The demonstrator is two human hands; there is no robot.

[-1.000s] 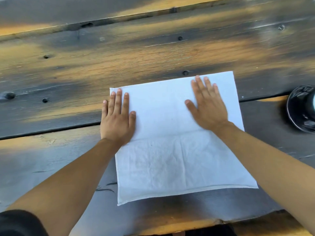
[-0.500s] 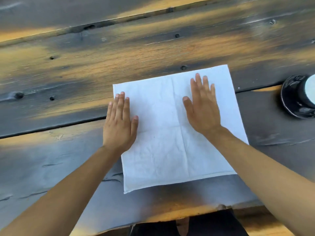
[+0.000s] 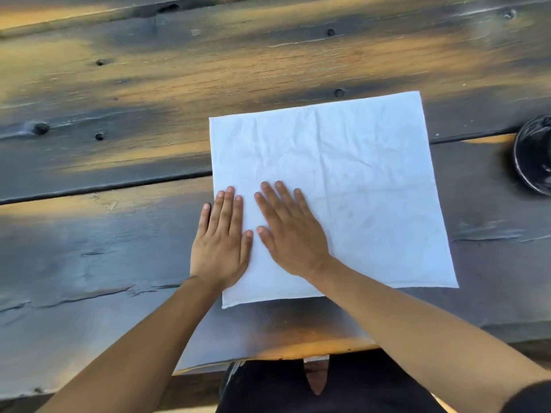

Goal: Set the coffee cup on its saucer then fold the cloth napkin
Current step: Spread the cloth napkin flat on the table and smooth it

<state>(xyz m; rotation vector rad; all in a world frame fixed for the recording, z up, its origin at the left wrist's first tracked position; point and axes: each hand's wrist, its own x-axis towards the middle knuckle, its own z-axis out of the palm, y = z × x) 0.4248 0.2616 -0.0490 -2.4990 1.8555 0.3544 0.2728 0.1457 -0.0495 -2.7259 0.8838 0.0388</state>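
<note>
A white cloth napkin [image 3: 351, 180] lies spread flat on the dark wooden table [image 3: 149, 84], creased down its middle. My left hand [image 3: 222, 242] lies flat, fingers straight, over the napkin's near left edge, partly on the wood. Beside it, my right hand [image 3: 290, 234] presses flat on the napkin's near left part, thumbs of both hands almost touching. A black saucer [image 3: 533, 156] is cut off by the right frame edge; the cup is out of view.
The table is made of worn planks with a gap [image 3: 104, 186] running left to right under the napkin. Its near edge [image 3: 268, 356] is just in front of my dark-clothed lap [image 3: 328, 386].
Both hands have slid toward me over the napkin, and my right hand has crossed from the right half to the left, ending next to my left hand.
</note>
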